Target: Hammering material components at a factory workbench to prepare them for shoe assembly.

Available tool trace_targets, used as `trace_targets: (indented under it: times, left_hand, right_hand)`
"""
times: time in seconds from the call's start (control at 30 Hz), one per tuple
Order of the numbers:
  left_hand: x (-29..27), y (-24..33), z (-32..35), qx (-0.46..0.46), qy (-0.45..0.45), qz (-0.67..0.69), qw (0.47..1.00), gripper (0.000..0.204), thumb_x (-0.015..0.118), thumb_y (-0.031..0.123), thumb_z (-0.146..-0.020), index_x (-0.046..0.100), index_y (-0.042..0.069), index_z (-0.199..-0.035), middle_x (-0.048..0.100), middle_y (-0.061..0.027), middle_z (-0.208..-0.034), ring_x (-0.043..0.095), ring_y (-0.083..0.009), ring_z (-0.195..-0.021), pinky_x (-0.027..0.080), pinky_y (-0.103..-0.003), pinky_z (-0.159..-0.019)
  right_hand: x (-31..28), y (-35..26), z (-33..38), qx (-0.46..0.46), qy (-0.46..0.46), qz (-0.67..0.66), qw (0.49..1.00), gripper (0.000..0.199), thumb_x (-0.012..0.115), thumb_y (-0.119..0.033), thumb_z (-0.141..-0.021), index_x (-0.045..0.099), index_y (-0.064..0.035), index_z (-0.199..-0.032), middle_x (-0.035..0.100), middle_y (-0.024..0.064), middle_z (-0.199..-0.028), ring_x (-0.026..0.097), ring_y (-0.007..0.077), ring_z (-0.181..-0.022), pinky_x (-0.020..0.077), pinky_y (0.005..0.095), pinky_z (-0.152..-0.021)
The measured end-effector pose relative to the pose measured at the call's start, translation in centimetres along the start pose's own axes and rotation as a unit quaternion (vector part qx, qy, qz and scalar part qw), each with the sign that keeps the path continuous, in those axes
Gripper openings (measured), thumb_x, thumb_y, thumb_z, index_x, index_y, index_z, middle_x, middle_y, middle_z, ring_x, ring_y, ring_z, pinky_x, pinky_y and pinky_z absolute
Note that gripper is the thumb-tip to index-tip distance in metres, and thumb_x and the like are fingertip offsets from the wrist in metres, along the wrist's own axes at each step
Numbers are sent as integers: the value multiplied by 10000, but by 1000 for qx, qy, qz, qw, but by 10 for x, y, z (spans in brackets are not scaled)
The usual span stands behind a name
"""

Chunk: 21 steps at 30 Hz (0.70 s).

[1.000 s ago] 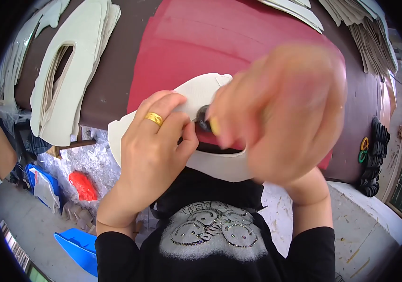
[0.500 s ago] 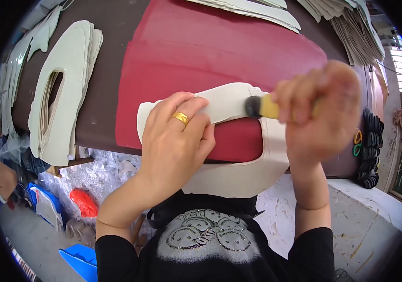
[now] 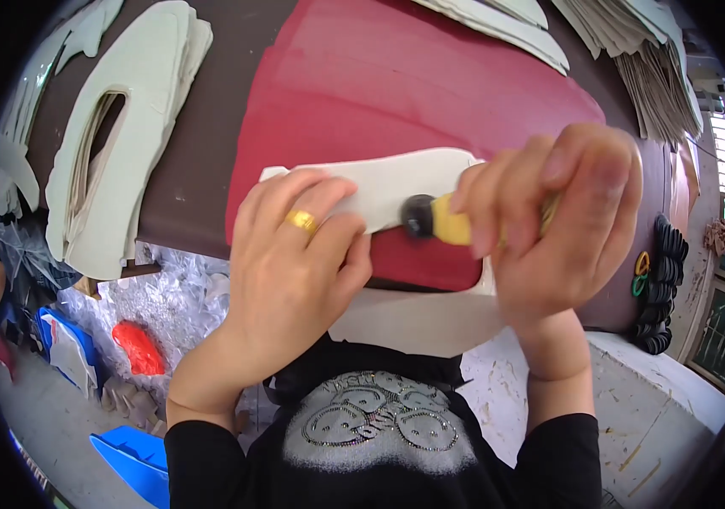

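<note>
Clamping a yellow-handled tool [image 3: 456, 227] in a closed fist, the right hand [image 3: 562, 229] sets its black tip [image 3: 418, 215] against the edge of a pale cut-out pattern piece [image 3: 396, 182], apparently so the tip can follow that outline closely. Just beside the tip, the left hand [image 3: 290, 263] lies flat with fingers spread on the same piece, a gold ring [image 3: 301, 222] on one finger, pressing down, likely to keep the piece from sliding under the tool. Beneath both hands the piece rests on a dark red sheet [image 3: 396, 85], which gives a flat backing and covers part of a brown table [image 3: 201, 144]. Farther left of the pressing hand sits a stack of similar pale cut-outs [image 3: 138, 110], and beyond the fist, at the table's far right, lie more pale stacked sheets [image 3: 642, 51] and a cluster of black rings [image 3: 663, 288].
</note>
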<state>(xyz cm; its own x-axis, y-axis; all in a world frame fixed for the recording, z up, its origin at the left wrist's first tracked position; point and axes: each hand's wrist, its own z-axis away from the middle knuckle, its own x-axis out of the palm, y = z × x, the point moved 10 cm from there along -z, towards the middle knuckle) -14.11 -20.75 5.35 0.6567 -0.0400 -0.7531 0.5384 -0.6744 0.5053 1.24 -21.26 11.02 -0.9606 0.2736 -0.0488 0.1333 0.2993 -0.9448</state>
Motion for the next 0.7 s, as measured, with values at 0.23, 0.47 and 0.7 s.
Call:
trace_targets:
  times: [0.23,0.47,0.7]
  left_hand:
    - [-14,-3,6,21,-2,-1,1000,176,688,13,-662,593,65,-800,607,-49,-1081,562,-236,-991,443,-365,-859]
    - [-23,-23,22,2,46,6,999,208,696,27,-663,590,59,-838,596,-66,-1088,558,-241,-996,439,-360,-857]
    - [-12,-17,24,-6,-42,22,999,402,748,208,-687,620,60,-1038,535,-143,-1201,487,-324,-1113,397,-480,-924]
  right_hand:
    - [27,3,6,28,-8,5,1000,229,253,-231,-1061,432,-134,-954,319,-51,-534,370,88,-410,383,241,-450]
    - [46,-20,-3,-46,-54,-54,996,260,220,-213,-1059,462,-143,-994,313,-51,-530,393,75,-440,399,263,-506]
    - [13,-52,-9,-157,-18,-2,987,310,212,-247,-1063,501,-157,-993,317,-51,-529,393,70,-447,406,278,-548]
